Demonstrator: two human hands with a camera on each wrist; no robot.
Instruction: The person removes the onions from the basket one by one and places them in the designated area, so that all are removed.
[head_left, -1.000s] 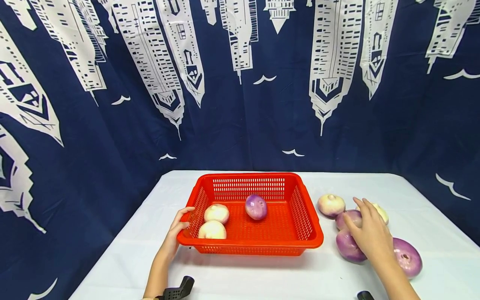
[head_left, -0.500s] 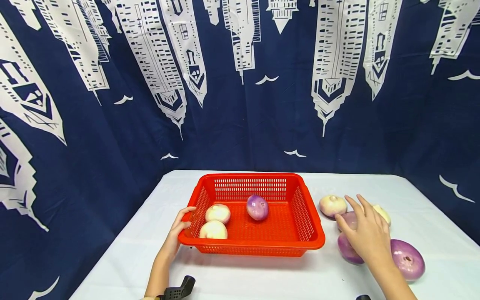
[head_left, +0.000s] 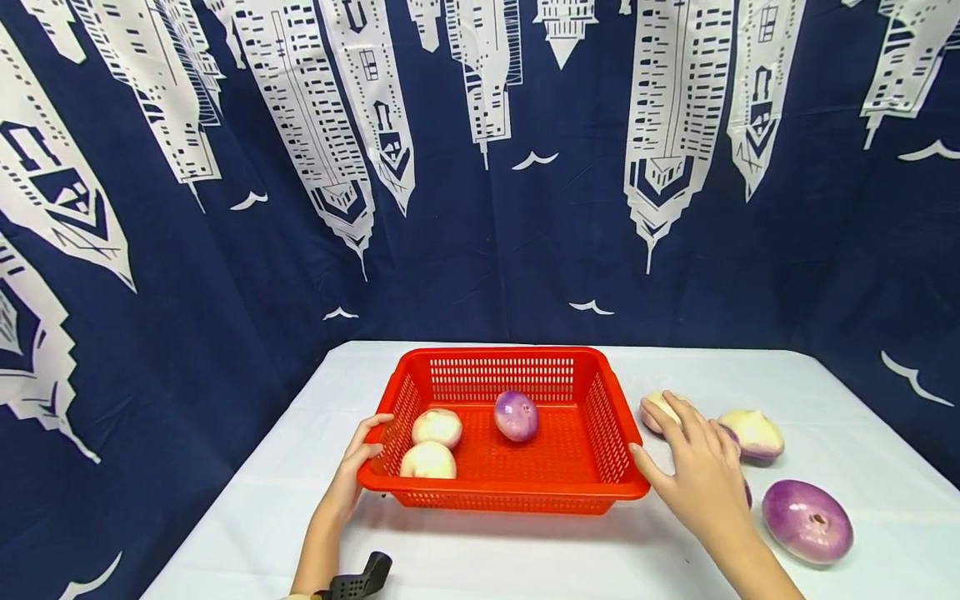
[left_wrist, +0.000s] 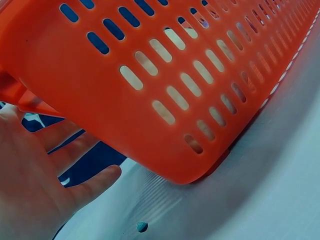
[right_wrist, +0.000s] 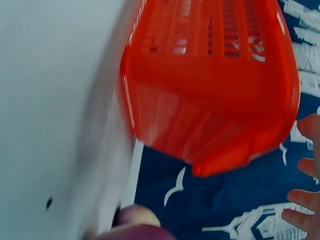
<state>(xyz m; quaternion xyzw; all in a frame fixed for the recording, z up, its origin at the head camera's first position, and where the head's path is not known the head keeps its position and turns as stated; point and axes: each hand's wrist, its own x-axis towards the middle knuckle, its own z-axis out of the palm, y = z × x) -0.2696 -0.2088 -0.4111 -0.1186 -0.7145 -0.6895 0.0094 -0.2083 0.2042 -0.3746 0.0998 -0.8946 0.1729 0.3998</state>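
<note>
My left hand (head_left: 352,462) rests at the left end of a red plastic basket (head_left: 517,492), with fingertips at its rim. In the left wrist view, its fingers (left_wrist: 95,186) look fairly straight beside the basket wall. A purple onion (head_left: 516,416) and two cream-topped onions, one behind (head_left: 437,427) and one in front (head_left: 428,460), lie inside. Just right of the basket, my right hand (head_left: 693,475) hovers with spread fingers above onions that it partly hides. Its thumb tip is near the basket's right rim; whether it touches is unclear. Nothing shows in its grip.
On the table (head_left: 540,558), a cream-topped onion (head_left: 753,434) and a big purple onion (head_left: 807,522) lie right of my right hand. Another pale onion (head_left: 651,413) sits partly behind its fingers. A dark blue curtain (head_left: 480,275) with white building prints hangs behind.
My right hand has moved left from over the onions towards the basket's right side, uncovering the cream-topped onion at the back right. My left hand and the basket have stayed in place.
</note>
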